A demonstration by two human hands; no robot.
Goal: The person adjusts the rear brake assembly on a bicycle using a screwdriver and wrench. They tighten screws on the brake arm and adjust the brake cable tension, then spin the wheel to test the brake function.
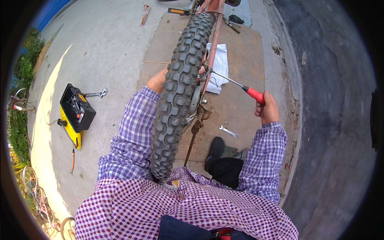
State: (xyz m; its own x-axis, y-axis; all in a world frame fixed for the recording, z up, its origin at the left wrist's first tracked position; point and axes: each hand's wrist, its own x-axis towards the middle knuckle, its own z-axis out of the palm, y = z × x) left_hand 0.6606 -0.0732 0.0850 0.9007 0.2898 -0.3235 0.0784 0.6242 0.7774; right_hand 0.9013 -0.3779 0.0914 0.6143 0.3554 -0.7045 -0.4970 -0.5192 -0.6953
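Observation:
My right hand (267,107) grips the red handle of a screwdriver (252,93), whose long shaft reaches left to a metal fitting (208,69) on the pink bicycle frame (216,33). Beside the frame stands the knobby black tyre (181,84), filling the middle of the view. My left hand (159,79) reaches behind the tyre toward that fitting; most of its fingers are hidden, so its grip is unclear. A white paper or cloth (220,62) lies beneath the frame. A small open-end wrench (228,131) lies on the brown sheet (248,52) below.
An open black toolbox (86,116) on a yellow object (70,134) sits left on the concrete, beside an adjustable wrench (96,93). More bicycles (32,184) and plants stand at the far left. Dark asphalt (328,120) borders the right. My boot (216,152) is below the bicycle.

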